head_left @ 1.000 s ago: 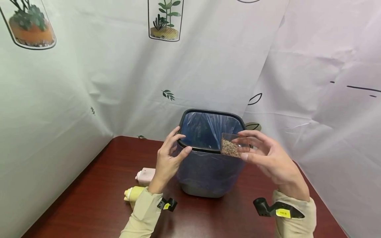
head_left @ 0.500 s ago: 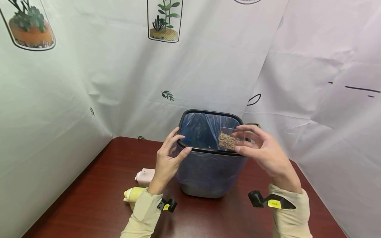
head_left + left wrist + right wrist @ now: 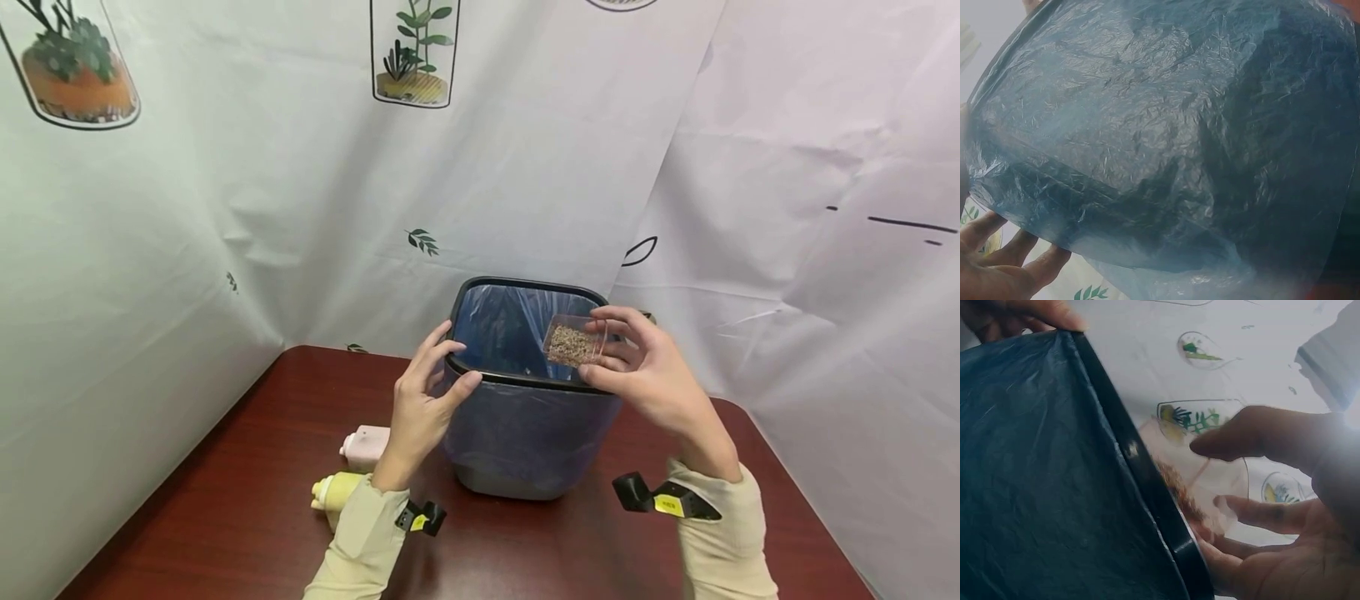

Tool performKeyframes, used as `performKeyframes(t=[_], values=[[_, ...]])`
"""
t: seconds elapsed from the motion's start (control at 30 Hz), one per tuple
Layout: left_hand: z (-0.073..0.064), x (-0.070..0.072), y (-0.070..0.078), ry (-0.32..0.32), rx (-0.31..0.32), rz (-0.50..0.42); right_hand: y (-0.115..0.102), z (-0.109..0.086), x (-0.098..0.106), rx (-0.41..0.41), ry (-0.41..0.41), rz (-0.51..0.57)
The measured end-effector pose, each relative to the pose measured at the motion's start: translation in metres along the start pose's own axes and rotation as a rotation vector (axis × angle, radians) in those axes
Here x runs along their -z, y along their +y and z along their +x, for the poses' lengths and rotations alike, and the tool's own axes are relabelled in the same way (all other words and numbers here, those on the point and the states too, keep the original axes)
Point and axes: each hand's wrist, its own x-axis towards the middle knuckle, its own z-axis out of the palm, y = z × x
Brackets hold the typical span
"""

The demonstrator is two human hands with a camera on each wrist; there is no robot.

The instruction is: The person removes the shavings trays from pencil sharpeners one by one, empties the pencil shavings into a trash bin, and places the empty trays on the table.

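A trash bin (image 3: 528, 433) with a black rim stands upright, lined with a thin blue bag (image 3: 1147, 125). My left hand (image 3: 423, 404) holds the bin at the left front corner of its rim, thumb towards the front, fingers at the side. My right hand (image 3: 648, 367) grips a small clear plastic box (image 3: 576, 321) between thumb and fingers over the right part of the bin's opening. Brown grains (image 3: 570, 346) lie inside the tilted box. In the right wrist view, the black rim (image 3: 1132, 447) partly hides the box and grains.
A pink bottle (image 3: 366, 447) and a yellow bottle (image 3: 337, 490) lie on the dark red table (image 3: 247, 475), left of the bin and partly behind my left forearm. White printed cloth (image 3: 337, 208) hangs behind and on both sides.
My right hand has moved left and slightly up with the clear box, from the bin's front right edge to over its opening. The box's tilt has changed. My left hand stays put.
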Motion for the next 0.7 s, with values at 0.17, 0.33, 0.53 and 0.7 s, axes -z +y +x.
performKeyframes(t=[0.17,0.33,0.53,0.7], values=[[0.000,0.000,-0.001,0.004,0.000,0.001,0.001,0.002,-0.002,0.027,0.006,-0.032],[0.000,-0.001,-0.001,0.004,0.001,-0.001,0.003,0.003,-0.005,0.048,0.022,-0.098],[-0.001,0.000,-0.002,0.002,-0.004,-0.009,0.004,0.004,-0.008,0.037,0.030,-0.209],[0.000,0.000,-0.002,-0.005,-0.003,-0.003,0.004,0.005,-0.011,0.041,0.060,-0.278]])
